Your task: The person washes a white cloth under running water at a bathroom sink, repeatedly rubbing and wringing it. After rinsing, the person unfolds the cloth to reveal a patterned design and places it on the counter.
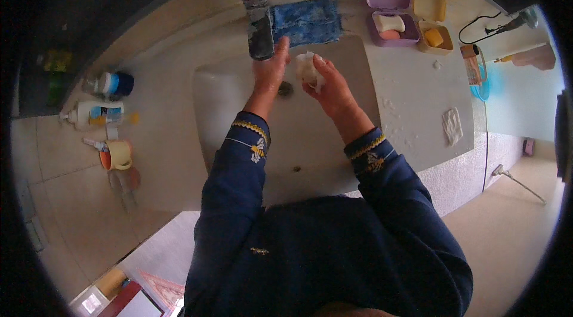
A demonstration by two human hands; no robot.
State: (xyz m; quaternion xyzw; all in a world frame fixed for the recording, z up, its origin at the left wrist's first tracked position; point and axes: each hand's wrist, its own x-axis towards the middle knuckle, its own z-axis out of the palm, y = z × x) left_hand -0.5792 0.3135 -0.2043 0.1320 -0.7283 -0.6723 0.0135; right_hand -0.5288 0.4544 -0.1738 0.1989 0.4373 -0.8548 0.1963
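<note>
Over the white sink (224,93), my left hand (270,73) is beneath the spout of the dark faucet (258,24). Its visible fingers are stretched out and hold nothing. My right hand (335,91) is closed around a crumpled white wad (307,71), just right of the left hand; whether it is cloth or wet paper I cannot tell. Between and below the hands shows the dark drain (285,89). A folded blue cloth (307,21) lies behind the sink, next to the faucet.
Two open soap boxes, one purple (394,39) and one yellow (434,47), sit at the back right. A white crumpled piece (452,126) lies on the right counter. Along the left edge stand a pump bottle (89,115), a blue-lidded jar (116,84) and a yellow mug (119,154).
</note>
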